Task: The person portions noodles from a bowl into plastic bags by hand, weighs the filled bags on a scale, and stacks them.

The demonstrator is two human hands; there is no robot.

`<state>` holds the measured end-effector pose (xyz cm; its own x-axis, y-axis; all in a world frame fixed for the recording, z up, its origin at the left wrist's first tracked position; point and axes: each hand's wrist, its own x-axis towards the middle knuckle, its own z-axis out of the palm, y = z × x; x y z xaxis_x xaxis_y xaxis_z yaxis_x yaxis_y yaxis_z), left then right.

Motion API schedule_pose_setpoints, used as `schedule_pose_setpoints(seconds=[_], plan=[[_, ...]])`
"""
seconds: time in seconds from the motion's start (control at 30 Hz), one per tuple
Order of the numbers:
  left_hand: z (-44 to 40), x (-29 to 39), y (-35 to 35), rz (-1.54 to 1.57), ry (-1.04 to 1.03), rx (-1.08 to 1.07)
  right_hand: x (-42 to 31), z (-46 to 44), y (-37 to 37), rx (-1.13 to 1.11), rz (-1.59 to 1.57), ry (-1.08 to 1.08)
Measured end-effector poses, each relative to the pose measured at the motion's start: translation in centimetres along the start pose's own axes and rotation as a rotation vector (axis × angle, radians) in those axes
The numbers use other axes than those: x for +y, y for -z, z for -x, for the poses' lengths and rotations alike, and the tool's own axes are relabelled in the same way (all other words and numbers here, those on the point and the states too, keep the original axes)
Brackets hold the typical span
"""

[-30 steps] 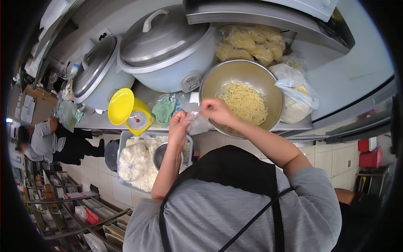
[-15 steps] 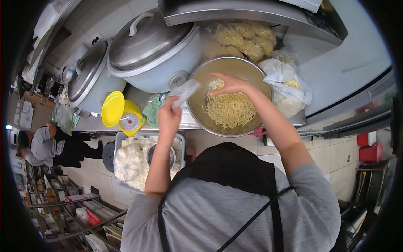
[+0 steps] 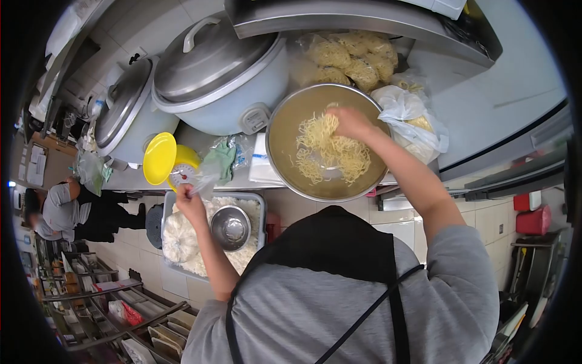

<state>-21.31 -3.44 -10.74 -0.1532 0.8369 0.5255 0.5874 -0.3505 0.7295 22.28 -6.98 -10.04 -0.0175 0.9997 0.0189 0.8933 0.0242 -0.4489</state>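
Observation:
My right hand (image 3: 350, 123) is closed around a clump of yellow noodles (image 3: 318, 130), lifted above the rest inside the large metal bowl (image 3: 280, 159). Strands hang from the fingers. On the left, my left hand (image 3: 191, 203) pinches a clear plastic bag (image 3: 208, 180) in front of the yellow scale (image 3: 183, 171). Below that hand is a grey tub (image 3: 262, 225) of white rice-like food, with a small metal bowl (image 3: 230, 228) and a filled clear bag (image 3: 180, 238) in it. A green cloth (image 3: 225, 159) lies behind the plastic bag.
Two large lidded cookers (image 3: 221, 100) stand at the back left. Bagged noodles (image 3: 357, 57) lie behind the bowl, and a white bag (image 3: 415, 124) sits to its right. A metal shelf (image 3: 364, 27) overhangs the counter. Another person (image 3: 70, 209) stands at the far left.
My right hand has gone into the bowl and grasped noodles, leaving a gap in the pile. My left hand has moved left and down with the plastic bag, to the scale.

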Motion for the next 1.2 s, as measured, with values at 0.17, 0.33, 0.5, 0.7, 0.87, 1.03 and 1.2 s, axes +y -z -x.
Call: schedule_pose_setpoints(seconds=[0.17,0.33,0.5,0.7,0.87,1.03,1.2], plan=[[-1.4,1.9,0.7,0.035,0.046,0.05,-5.2,0.6,6.2,0.059,0.155,-0.078],[-2.0,3.2,0.3,0.062,-0.012,0.019,-3.7,0.1,3.4,0.179,0.054,-0.011],[-2.3,3.4,0.8,0.072,0.0,-0.013,0.7,-0.7,-1.6,0.159,-0.103,0.164],[-3.4,3.4,0.9,0.21,0.028,-0.058,-0.6,0.5,-4.6,-0.464,0.235,-0.129],[-4.2,6.3,-1.7,0.3,0.052,-0.173,0.9,0.4,-6.5,-0.35,0.209,0.126],[-5.3,10.8,-7.2,0.338,-0.084,-0.35,2.7,-0.1,-6.2,-0.144,-0.008,-0.07],[-6.6,13.3,-15.3,0.347,-0.154,-0.423,2.5,0.9,-1.8,0.055,-0.494,-0.112]])
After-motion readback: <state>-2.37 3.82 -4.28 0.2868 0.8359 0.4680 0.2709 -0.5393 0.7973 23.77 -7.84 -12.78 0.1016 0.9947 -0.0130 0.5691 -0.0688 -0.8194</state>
